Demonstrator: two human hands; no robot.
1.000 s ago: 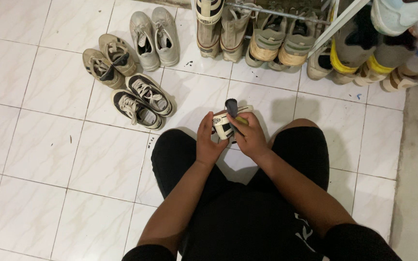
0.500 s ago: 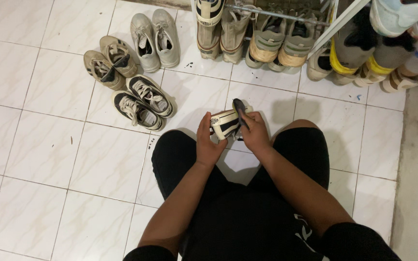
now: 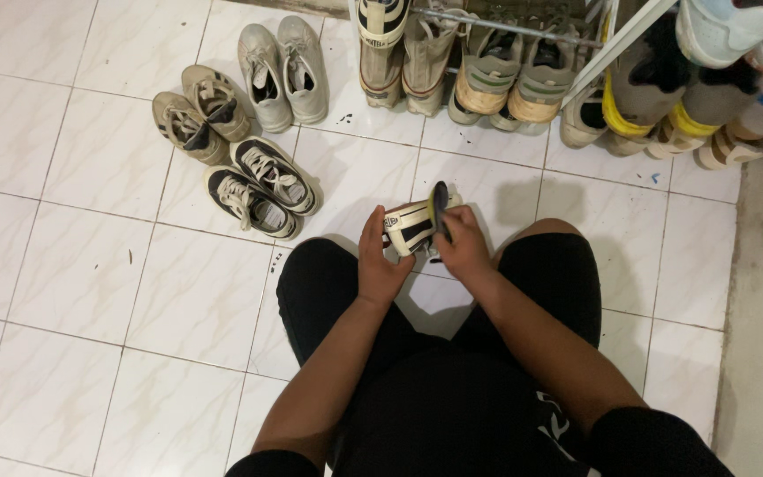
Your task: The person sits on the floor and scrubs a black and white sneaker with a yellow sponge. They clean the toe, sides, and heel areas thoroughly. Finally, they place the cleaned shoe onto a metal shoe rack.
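On the white tiled floor [image 3: 90, 291], toward its far left, a tan pair [image 3: 194, 113] is seen lying at an angle, toes pointing outward. Just behind and to the right of it, a grey pair [image 3: 283, 69] is set side by side near the far edge. Right in front of the tan pair, a black-and-white laced pair [image 3: 260, 185] is laid diagonally, touching it.

Over the middle of the floor, above the person's black-clad knees, a cream and black shoe [image 3: 410, 226] is held up off the tiles. It is cupped from the left by the left hand [image 3: 378, 258], fingers curled round its heel end, thumb pressed on the side. A dark insole [image 3: 439, 201] is seen standing up out of the shoe's opening. It is pinched by the right hand [image 3: 461, 247], fingers closed together against it and the shoe's far side.

Along the far edge to the right, a metal rack [image 3: 523, 26] is packed with shoes hung toe-down, and more pairs, with yellow and tan soles, are lined toward the far right corner.
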